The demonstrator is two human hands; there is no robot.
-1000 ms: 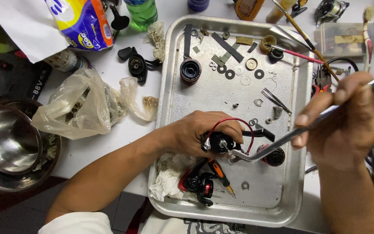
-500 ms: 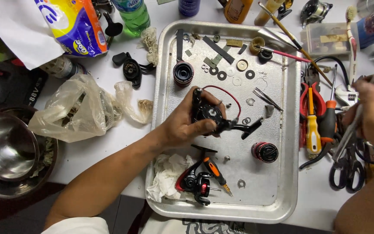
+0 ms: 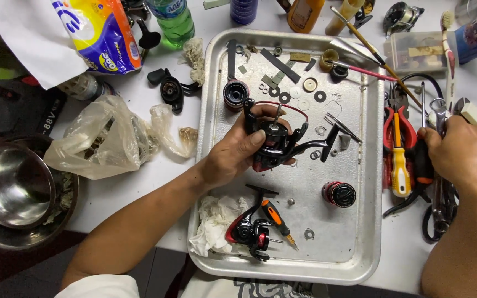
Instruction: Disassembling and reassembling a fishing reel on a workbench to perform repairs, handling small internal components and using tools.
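My left hand (image 3: 233,157) grips a black fishing reel body (image 3: 274,140) with a red wire bail, held just above the metal tray (image 3: 208,110). My right hand (image 3: 465,157) is off the tray to the right, over a pile of hand tools, fingers curled on a black-handled tool (image 3: 422,160). A yellow-handled screwdriver (image 3: 399,165) and red pliers (image 3: 409,124) lie beside it. On the tray sit a red-and-black spool (image 3: 339,193), a second small reel (image 3: 249,229), an orange screwdriver (image 3: 276,216), a white cloth (image 3: 213,221) and several washers (image 3: 310,84).
A steel bowl (image 3: 12,187) stands at the left table edge, with a crumpled plastic bag (image 3: 100,138) next to it. A green bottle (image 3: 172,19), a colourful pack (image 3: 100,33) and a clear parts box (image 3: 415,52) line the back. A black reel part (image 3: 171,88) lies left of the tray.
My left hand lifted the reel body from the tray's lower middle toward its centre. My right hand carried the long metal tool off to the right and now rests on the tool pile.
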